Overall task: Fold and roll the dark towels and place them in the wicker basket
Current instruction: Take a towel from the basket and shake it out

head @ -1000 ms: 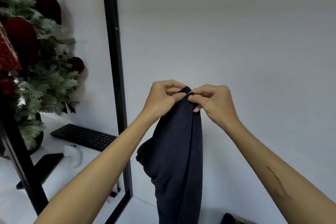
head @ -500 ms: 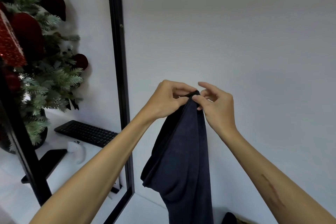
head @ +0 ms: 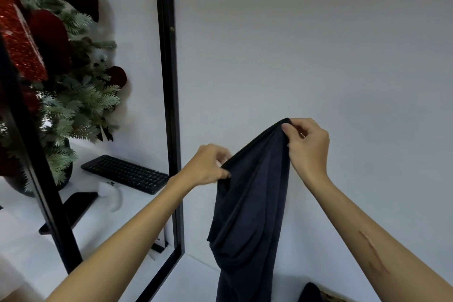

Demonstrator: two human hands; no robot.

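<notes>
A dark navy towel [head: 250, 203] hangs in the air in front of a white wall, draped in long folds down past the bottom of the view. My right hand [head: 306, 144] pinches its top corner, raised high. My left hand [head: 208, 167], lower and to the left, pinches the towel's upper edge. The edge runs taut and slanted between the two hands. At the bottom right a sliver of the wicker basket [head: 335, 298] shows with the dark top of another towel [head: 310, 292] in it.
A black-framed glass partition [head: 169, 105] stands to the left. Beyond it lie a black keyboard [head: 127, 174], a white mouse [head: 111, 191], a dark phone [head: 73, 208] and a decorated Christmas tree [head: 56, 68]. A white surface [head: 191, 274] lies below the towel.
My hands, first together at the towel's top, have drawn apart. The right hand rose to the right with the corner; the left slid down-left along the edge, spreading the towel.
</notes>
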